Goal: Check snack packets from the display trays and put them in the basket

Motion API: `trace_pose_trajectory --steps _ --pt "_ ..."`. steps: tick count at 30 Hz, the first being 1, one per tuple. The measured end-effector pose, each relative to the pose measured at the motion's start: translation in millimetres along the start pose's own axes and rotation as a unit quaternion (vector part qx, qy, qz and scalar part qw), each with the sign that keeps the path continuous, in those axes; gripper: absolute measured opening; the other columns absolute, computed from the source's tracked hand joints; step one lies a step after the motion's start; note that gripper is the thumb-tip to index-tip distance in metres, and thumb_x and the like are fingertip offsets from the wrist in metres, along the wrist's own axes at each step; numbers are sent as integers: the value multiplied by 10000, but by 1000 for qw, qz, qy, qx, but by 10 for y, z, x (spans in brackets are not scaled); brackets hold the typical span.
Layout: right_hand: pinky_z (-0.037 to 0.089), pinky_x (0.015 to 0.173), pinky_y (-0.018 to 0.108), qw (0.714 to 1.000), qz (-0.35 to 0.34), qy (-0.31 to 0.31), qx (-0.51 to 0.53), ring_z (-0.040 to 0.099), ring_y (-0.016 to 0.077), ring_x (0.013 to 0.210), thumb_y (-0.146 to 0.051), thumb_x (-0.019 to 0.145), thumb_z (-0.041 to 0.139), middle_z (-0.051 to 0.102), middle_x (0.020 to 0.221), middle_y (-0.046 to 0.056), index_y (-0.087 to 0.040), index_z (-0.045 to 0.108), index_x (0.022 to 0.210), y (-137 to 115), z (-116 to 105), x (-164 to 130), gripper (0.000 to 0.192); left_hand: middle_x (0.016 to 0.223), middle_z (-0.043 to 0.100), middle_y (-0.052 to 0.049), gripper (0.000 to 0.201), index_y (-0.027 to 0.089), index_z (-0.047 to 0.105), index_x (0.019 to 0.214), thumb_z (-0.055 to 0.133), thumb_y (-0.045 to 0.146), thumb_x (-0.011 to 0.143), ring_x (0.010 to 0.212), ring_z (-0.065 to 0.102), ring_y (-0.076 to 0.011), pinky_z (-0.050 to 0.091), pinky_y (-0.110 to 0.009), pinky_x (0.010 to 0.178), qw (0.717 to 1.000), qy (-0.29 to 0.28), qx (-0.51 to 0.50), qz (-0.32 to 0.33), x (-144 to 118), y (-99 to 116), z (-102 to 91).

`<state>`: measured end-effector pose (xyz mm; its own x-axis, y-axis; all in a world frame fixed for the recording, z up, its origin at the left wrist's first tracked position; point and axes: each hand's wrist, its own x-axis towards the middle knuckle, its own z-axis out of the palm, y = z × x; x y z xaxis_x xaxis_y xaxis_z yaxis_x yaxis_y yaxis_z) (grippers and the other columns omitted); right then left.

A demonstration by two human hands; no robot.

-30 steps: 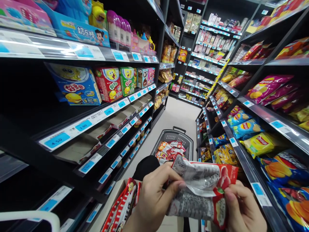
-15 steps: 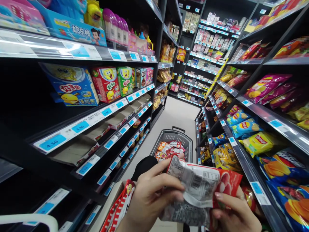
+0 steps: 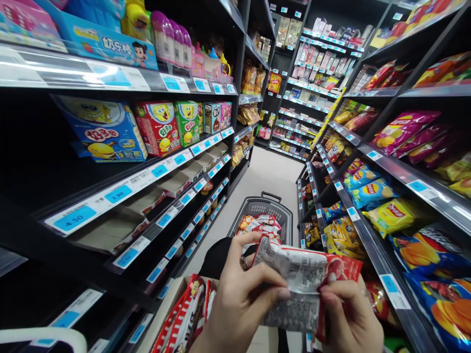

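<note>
Between both hands is a red and silver snack packet, its printed back facing me. My left hand pinches its left part, thumb and fingers closed on the film. On the packet's red right end, my right hand grips with thumb and bent fingers. Below my left forearm stands an open cardboard box with red-and-white striped packets inside. Beyond my hands a grey shopping basket rests on the floor, holding several red, white and orange packets.
Dark shelves with price labels and snack boxes line the left. Shelves of chip bags close in on the right. The pale floor runs between them to a back shelf. A white curved bar is at lower left.
Both hands and the packet have shifted slightly, the right hand moving a little left. My left fingers have changed their bend on the film. More striped packets show in the box.
</note>
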<state>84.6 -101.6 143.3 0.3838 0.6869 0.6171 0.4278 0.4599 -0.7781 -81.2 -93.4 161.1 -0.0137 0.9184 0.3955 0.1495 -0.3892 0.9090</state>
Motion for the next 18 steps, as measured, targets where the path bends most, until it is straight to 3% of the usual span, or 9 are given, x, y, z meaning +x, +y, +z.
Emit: trace_pose_trajectory --steps 5,8,11,14,18 --pt "318 665 249 999 30 -18 -17 481 138 676 -500 822 651 542 729 -34 -234 619 611 -8 -1 -1 341 1317 455 -60 152 205 709 653 657 256 786 1074 576 -255 481 -240 696 990 26 -32 -138 -5 105 46" --pt "356 672 249 995 94 -38 11 523 152 699 -490 776 697 593 743 -25 -239 649 688 26 -18 -14 270 1286 529 -60 130 197 706 641 693 254 757 1101 563 -265 454 -259 805 982 14 -86 -170 50 104 23" --pt "404 654 241 983 172 -28 59 562 159 704 -462 719 755 627 759 -22 -246 642 749 87 -60 -10 245 1018 659 -40 68 213 691 728 745 254 727 965 596 -225 451 -252 778 964 11 -171 -202 101 45 -6" --pt "423 616 225 975 194 -45 97 552 147 647 -481 692 773 604 698 -27 -237 632 688 148 -140 32 282 742 639 6 92 211 698 761 761 271 732 736 568 -153 435 -206 659 935 -22 -271 -226 121 -27 -26" --pt "450 575 245 953 233 -81 176 571 160 585 -498 696 764 615 640 -15 -230 654 656 192 -259 76 293 699 629 8 98 197 752 728 748 294 742 619 526 -95 412 -163 580 862 -63 -429 -261 113 -78 -60"
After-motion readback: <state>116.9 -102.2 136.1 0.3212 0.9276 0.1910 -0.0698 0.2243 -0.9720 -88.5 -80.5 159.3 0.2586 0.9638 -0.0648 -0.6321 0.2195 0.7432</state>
